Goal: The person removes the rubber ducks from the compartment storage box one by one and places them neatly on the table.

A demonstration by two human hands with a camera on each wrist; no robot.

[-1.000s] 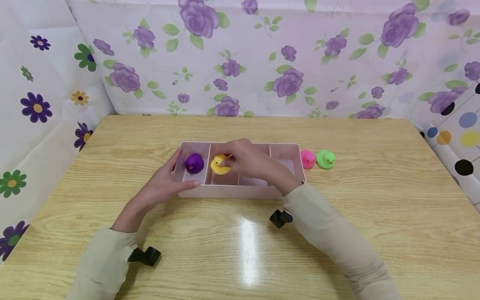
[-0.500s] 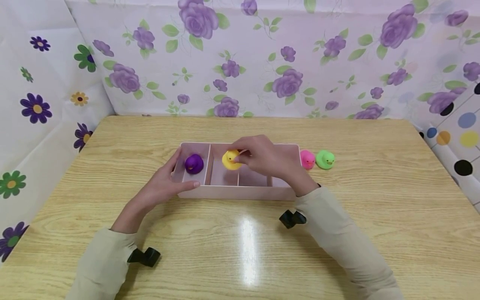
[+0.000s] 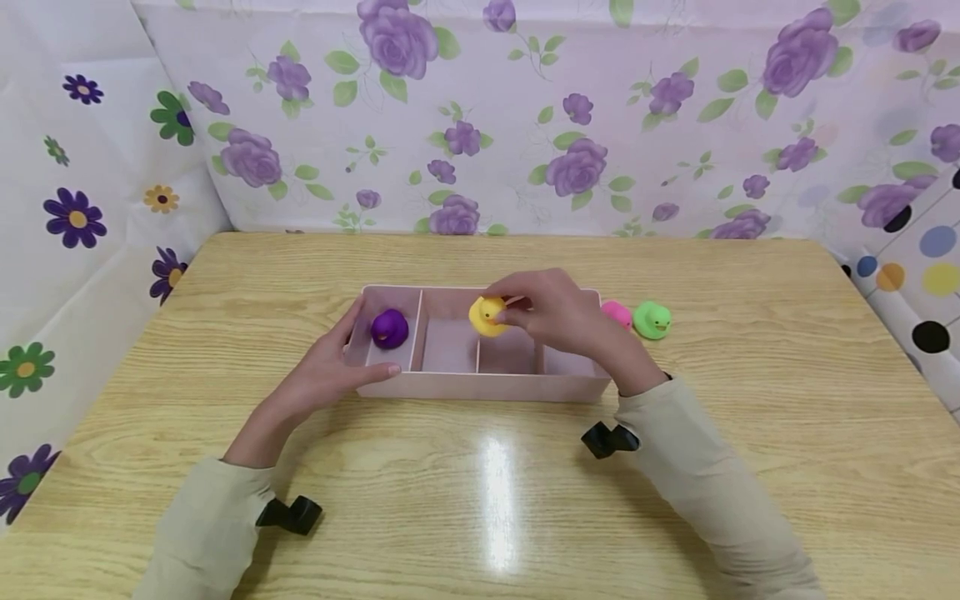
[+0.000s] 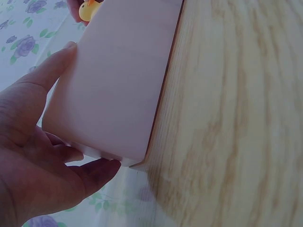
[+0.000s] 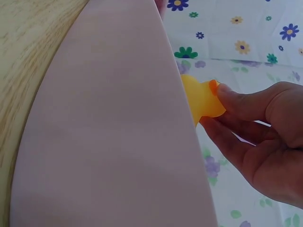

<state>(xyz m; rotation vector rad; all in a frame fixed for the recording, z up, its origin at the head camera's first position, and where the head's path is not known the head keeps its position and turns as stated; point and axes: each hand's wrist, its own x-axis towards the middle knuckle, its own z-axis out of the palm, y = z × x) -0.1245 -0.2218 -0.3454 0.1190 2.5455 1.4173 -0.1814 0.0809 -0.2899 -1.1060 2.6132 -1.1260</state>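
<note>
My right hand (image 3: 558,315) pinches a yellow rubber duck (image 3: 483,318) by its head between thumb and fingers. The duck is raised over the middle of a pale pink divided box (image 3: 480,387), above the second divider from the left. In the right wrist view the yellow duck (image 5: 199,100) shows just beyond the box's rim. At the box's left end, my left hand (image 3: 326,360) grips the box, thumb by the front wall and fingers around the end. A purple rubber duck (image 3: 389,329) sits in the leftmost compartment.
Just right of the box a pink rubber duck (image 3: 618,313) stands on the wooden table (image 3: 750,400), partly hidden by my right hand. Beside it is a green rubber duck (image 3: 652,320). A flowered sheet (image 3: 525,117) hangs behind the table.
My right hand has lifted the yellow duck out of the second compartment and carried it to the right. The left hand and box have stayed in place.
</note>
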